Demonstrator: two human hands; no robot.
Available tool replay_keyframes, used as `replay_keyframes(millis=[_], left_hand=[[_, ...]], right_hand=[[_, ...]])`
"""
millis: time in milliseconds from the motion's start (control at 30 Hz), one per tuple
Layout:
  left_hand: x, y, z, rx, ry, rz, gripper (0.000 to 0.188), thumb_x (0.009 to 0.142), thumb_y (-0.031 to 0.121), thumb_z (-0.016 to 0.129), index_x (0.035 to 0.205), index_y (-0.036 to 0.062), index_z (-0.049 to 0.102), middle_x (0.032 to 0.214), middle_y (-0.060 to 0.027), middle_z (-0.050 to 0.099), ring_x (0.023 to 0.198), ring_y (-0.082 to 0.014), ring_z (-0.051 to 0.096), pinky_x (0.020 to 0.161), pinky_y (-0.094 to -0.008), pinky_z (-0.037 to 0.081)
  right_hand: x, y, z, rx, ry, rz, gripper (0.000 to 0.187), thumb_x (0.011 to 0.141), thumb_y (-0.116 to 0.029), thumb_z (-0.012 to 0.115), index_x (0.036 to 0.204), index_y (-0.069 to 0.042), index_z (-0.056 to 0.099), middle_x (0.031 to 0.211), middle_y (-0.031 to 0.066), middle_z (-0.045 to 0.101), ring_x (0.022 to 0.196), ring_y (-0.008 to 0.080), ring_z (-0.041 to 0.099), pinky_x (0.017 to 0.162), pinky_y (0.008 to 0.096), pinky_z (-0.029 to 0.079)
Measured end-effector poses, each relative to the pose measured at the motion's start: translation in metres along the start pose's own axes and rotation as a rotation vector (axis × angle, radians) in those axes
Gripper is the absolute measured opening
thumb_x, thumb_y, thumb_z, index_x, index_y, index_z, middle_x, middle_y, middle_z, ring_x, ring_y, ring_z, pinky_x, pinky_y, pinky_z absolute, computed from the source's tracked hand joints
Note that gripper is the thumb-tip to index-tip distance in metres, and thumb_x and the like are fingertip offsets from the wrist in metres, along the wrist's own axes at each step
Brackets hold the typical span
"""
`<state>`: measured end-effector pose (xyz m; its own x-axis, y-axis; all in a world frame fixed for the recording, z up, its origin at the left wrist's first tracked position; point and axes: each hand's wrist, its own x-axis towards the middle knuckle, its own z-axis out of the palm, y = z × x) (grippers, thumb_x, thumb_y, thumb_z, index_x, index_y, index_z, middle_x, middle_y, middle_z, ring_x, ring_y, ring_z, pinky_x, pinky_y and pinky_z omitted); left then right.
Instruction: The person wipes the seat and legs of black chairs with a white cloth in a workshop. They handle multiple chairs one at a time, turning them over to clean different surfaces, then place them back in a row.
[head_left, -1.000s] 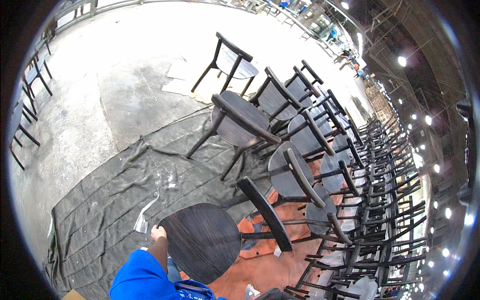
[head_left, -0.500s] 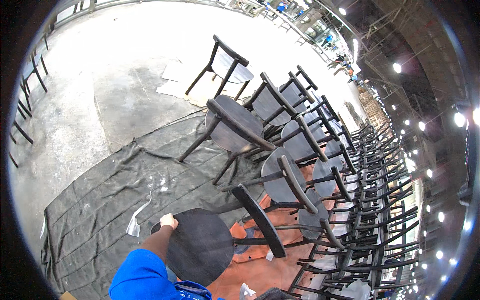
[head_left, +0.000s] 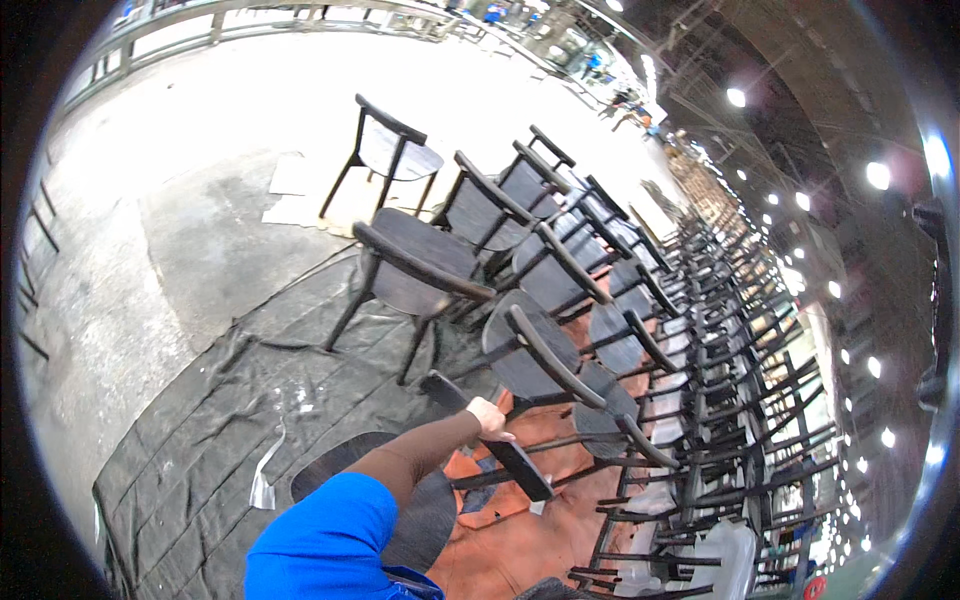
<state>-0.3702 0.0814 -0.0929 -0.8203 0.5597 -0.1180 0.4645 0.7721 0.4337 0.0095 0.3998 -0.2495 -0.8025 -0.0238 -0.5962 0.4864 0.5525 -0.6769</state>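
Observation:
Close in front of me stands a black chair with a round seat and a flat, slightly bent backrest. My left hand, at the end of a brown undersleeve and blue sleeve, is closed over the middle of that backrest. My forearm crosses above the seat and hides part of it. Just beyond the backrest is another dark chair with a grey-black seat. My right hand does not show.
Dark chairs stand grouped ahead and to the right. Tight rows of dark chair frames fill the right side. A creased dark sheet and an orange sheet cover the floor. A white strip lies left.
My left hand has moved from the left edge of the near chair's seat to the right and now grips its backrest. The view has shifted, so the other chairs appear further left.

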Motion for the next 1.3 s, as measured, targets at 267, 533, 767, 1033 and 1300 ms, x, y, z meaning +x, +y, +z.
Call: replay_keyframes(millis=[267,533,767,1033,1300], left_hand=[[-0.007,0.012,-0.008,0.131,-0.148,-0.036,0.072,0.058,0.072,0.069,0.099,0.0130,0.072,0.100,-0.0092,0.070,0.095,-0.0260,0.067,0.080,-0.0386,0.053],[-0.096,0.065,-0.038,0.197,-0.271,-0.205,0.069,0.053,0.061,0.080,0.105,0.0159,0.072,0.102,-0.0051,0.071,0.097,-0.0219,0.067,0.080,-0.0346,0.053],[-0.233,0.107,-0.025,0.328,-0.103,-0.166,0.061,0.054,0.068,0.075,0.089,0.0173,0.074,0.086,-0.0073,0.071,0.087,-0.0268,0.068,0.071,-0.0433,0.050],[-0.378,0.100,-0.046,0.237,0.026,-0.188,0.069,0.059,0.078,0.065,0.095,0.0193,0.073,0.087,-0.0058,0.070,0.097,-0.0254,0.064,0.089,-0.0465,0.035],[-0.426,0.067,-0.030,0.063,0.311,-0.532,0.058,0.079,0.070,0.054,0.087,0.0170,0.075,0.078,-0.0119,0.069,0.077,-0.0309,0.067,0.066,-0.0402,0.051]], right_hand=[[-0.052,0.025,0.007,0.073,0.055,-0.004,0.032,0.097,-0.015,0.045,0.121,0.004,0.053,0.113,0.0090,0.062,0.104,0.0198,0.059,0.092,0.0326,0.047],[-0.130,0.085,0.012,0.150,0.109,-0.028,0.032,0.096,-0.018,0.046,0.118,0.004,0.055,0.108,0.0082,0.064,0.099,0.0194,0.061,0.089,0.0327,0.049],[-0.219,0.139,0.019,0.531,0.247,-0.076,0.032,0.095,-0.020,0.047,0.115,0.004,0.057,0.104,0.0076,0.065,0.095,0.0190,0.063,0.086,0.0327,0.051],[-0.115,0.071,0.057,2.008,0.113,-0.154,0.030,0.095,-0.022,0.045,0.114,-0.005,0.060,0.108,0.0124,0.066,0.095,0.0294,0.065,0.083,0.0445,0.055],[-0.128,-0.059,0.116,2.260,-0.258,-0.402,0.041,0.093,-0.029,0.048,0.124,-0.003,0.056,0.116,0.0179,0.063,0.101,0.0354,0.063,0.095,0.0520,0.046]])
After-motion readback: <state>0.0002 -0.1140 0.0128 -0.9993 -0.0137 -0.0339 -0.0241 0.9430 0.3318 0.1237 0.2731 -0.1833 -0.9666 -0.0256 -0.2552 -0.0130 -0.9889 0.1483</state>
